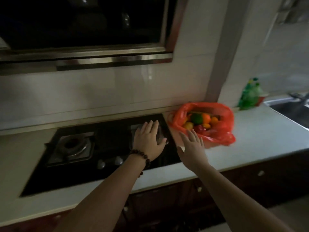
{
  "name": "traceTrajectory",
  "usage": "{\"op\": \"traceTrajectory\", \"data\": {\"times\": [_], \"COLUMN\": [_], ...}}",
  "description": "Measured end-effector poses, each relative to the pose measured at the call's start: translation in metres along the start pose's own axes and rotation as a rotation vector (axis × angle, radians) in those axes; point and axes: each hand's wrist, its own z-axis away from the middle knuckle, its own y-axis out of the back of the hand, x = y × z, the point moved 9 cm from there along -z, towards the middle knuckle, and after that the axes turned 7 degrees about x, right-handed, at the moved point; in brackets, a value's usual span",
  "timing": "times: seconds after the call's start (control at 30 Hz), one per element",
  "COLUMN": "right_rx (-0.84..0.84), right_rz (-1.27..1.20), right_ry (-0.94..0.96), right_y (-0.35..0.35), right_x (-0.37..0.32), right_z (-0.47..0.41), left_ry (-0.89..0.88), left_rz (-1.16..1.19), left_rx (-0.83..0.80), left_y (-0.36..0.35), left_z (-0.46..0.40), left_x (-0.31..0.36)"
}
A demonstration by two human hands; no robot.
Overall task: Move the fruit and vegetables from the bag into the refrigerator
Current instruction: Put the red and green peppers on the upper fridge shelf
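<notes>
A red plastic bag (222, 129) lies open on the white countertop (260, 139), right of the stove. Inside it I see a green fruit (196, 118), an orange (206, 118), a yellow fruit (188, 126) and something red (200, 128). My right hand (192, 148) is stretched out flat, fingers apart, its fingertips just short of the bag's near edge. My left hand (148, 139), with a bead bracelet on the wrist, hovers spread over the stove's right burner. Both hands hold nothing. No refrigerator is in view.
A black gas stove (108, 144) with two knobs (110, 162) is set into the counter. A range hood (83, 30) hangs above it. Green bottles (250, 94) stand by the wall near a sink (292, 109) at the far right. Dark cabinets run below the counter.
</notes>
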Motion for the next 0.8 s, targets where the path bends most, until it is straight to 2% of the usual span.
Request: {"op": "traceTrajectory", "data": {"times": [0.2,0.47,0.8], "right_rx": [0.009,-0.057,-0.155], "right_rz": [0.024,-0.008,-0.111], "right_ry": [-0.078,-0.110,-0.069], "right_y": [0.020,0.030,-0.009], "right_x": [0.118,0.267,0.308], "right_z": [-0.013,-0.058,-0.124], "left_ry": [-0.027,0.075,0.174], "left_rz": [0.038,0.017,0.001], "left_rx": [-0.062,-0.115,-0.154], "left_y": [-0.068,-0.147,-0.197], "left_z": [-0.046,-0.103,-0.153], "left_x": [0.098,0.178,0.185]}}
